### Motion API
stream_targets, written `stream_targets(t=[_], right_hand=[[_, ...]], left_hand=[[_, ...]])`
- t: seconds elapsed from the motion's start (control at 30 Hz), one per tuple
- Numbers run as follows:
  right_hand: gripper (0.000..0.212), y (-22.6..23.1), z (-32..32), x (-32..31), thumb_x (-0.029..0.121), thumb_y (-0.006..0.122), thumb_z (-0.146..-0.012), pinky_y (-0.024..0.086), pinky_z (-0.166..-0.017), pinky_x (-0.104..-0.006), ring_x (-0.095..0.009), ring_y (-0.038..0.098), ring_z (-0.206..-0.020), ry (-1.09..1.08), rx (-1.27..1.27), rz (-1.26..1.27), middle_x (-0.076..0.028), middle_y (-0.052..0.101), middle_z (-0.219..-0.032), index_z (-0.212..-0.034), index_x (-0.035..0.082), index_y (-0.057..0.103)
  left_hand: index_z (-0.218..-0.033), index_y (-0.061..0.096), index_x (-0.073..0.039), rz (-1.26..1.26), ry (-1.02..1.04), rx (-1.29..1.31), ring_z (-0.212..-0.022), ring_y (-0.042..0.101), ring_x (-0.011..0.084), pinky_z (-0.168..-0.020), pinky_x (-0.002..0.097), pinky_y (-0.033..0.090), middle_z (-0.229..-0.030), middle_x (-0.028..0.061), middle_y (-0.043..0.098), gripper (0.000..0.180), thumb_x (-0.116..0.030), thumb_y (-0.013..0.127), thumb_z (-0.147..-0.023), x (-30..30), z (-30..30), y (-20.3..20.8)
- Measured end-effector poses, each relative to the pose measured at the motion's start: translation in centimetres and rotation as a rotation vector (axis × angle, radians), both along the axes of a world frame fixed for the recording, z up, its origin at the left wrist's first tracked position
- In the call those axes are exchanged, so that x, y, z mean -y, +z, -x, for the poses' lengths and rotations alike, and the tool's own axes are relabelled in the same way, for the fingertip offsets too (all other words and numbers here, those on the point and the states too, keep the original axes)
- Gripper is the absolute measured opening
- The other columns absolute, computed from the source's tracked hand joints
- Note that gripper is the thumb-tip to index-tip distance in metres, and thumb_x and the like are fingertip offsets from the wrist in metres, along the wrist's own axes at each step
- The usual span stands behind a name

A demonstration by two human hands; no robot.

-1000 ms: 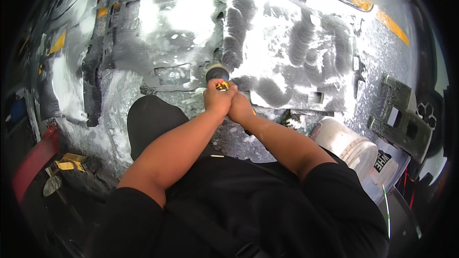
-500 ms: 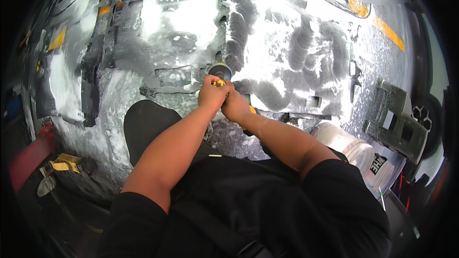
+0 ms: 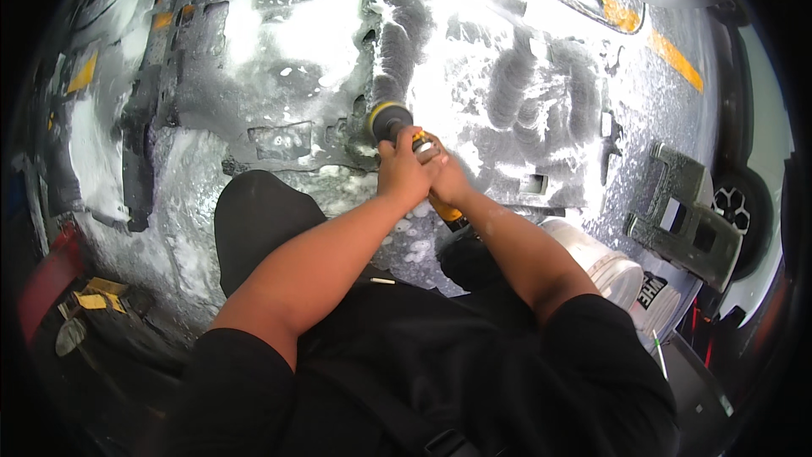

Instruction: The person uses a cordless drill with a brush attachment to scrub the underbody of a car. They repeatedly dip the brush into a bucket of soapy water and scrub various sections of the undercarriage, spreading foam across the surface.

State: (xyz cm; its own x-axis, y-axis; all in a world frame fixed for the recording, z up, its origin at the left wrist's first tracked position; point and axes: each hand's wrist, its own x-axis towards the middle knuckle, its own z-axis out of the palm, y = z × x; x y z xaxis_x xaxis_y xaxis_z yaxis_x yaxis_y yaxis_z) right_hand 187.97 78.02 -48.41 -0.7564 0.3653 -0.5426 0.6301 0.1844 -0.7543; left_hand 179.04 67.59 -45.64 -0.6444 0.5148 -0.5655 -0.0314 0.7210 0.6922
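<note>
A round brush [image 3: 389,121] sits at the left edge of the foam-covered black mat [image 3: 512,89], near its lower left corner. From my remote end I see the left hand [image 3: 401,173] curled around the front of the yellow-and-black power drill [image 3: 444,209] carrying it; the right hand [image 3: 452,181] is closed around the body. Below the mat's lower right corner, a white bucket [image 3: 592,256] neighbours a white-lettered black label [image 3: 651,289].

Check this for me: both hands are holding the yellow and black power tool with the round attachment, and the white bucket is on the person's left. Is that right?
Not quite: the white bucket is on the person's right, as the head view shows. The left hand and right hand are both holding the yellow and black power tool with the round attachment.
</note>
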Motion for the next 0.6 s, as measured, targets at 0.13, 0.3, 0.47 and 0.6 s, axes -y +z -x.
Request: stream_targets(t=[0.13,0.3,0.47,0.6], right_hand=[[0.069,-0.7,0.9,-4.1,0.024,0.069,-0.089,0.053,-0.096,-0.0435,-0.041,0.067,-0.115,0.053,0.089,-0.021,-0.021,0.069,-0.127,-0.152,0.013,0.043],[0.046,-4.5,1.7,-9.7,0.024,0.068,-0.091,0.055,-0.082,-0.0397,-0.031,0.068,-0.090,0.249,-0.082,-0.115,-0.015,0.071,-0.107,-0.132,0.007,0.058],[0.027,-4.8,5.3,-15.3,0.014,0.073,-0.082,0.051,-0.066,-0.0349,-0.017,0.062,-0.078,-0.088,-0.012,0.249,-0.009,0.068,-0.090,-0.104,0.001,0.065],[0.019,-3.9,10.2,-19.2,0.007,0.075,-0.076,0.047,-0.058,-0.0338,-0.016,0.061,-0.065,-0.114,0.045,0.283,-0.008,0.067,-0.080,-0.091,0.001,0.067]], left_hand=[[-0.155,0.043,-0.025,-0.027,-0.028,0.117,-0.114,0.064,0.0469,-0.103,0.0474,0.052,-0.139,0.0286,0.042,0.076,-0.049,0.076,-0.090,-2.9,1.6,-1.0],[-0.155,0.042,-0.020,-0.071,0.106,0.042,-0.114,0.062,0.0452,-0.104,0.0445,0.051,-0.133,0.0286,0.046,0.077,-0.049,0.075,-0.092,-7.4,1.3,-1.9],[-0.161,0.034,-0.018,-0.157,0.178,0.029,-0.130,0.054,0.0442,-0.111,0.0467,0.045,-0.145,0.0263,0.042,0.086,-0.048,0.075,-0.091,-12.3,2.7,-1.2],[-0.164,0.029,-0.023,-0.001,-0.004,-0.221,-0.147,0.038,0.0426,-0.116,0.0614,0.035,-0.159,0.0229,0.033,0.093,-0.054,0.075,-0.089,-10.3,3.2,-2.2]])
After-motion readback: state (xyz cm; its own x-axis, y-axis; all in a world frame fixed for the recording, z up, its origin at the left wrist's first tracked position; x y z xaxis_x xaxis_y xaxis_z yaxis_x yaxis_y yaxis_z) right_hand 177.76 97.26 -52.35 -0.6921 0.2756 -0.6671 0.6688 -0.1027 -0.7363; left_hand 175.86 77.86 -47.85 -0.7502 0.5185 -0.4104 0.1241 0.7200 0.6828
